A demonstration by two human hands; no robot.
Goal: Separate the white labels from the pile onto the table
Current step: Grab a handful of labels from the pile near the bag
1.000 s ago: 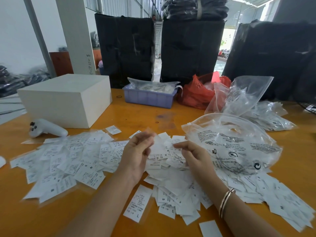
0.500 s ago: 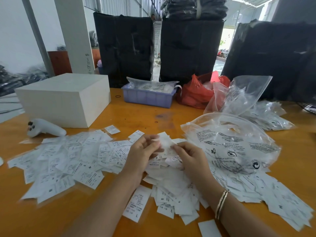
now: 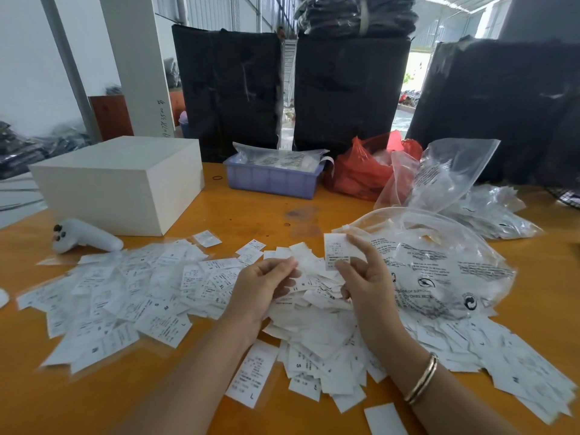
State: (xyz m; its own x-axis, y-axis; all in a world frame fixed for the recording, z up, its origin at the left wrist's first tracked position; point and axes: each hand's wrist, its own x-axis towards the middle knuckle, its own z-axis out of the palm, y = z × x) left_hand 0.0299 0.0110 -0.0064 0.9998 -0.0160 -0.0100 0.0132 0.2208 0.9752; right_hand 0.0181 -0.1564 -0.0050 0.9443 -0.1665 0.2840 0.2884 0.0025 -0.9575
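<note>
Since a second ago my right hand (image 3: 365,277) has lifted one white label (image 3: 336,251) clear, pinching it upright above the pile (image 3: 314,334). My left hand (image 3: 266,285) pinches another label (image 3: 306,262) just left of it, over the same pile.

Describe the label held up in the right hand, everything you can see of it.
The label is a small white rectangle, thin like paper or woven tape, printed with rows of fine dark text too small to read. It stands upright, printed face toward the camera, above the pile. The right hand pinches its lower right edge, with one finger against its upper right corner. The left hand is apart from it, holding another white piece.
</note>
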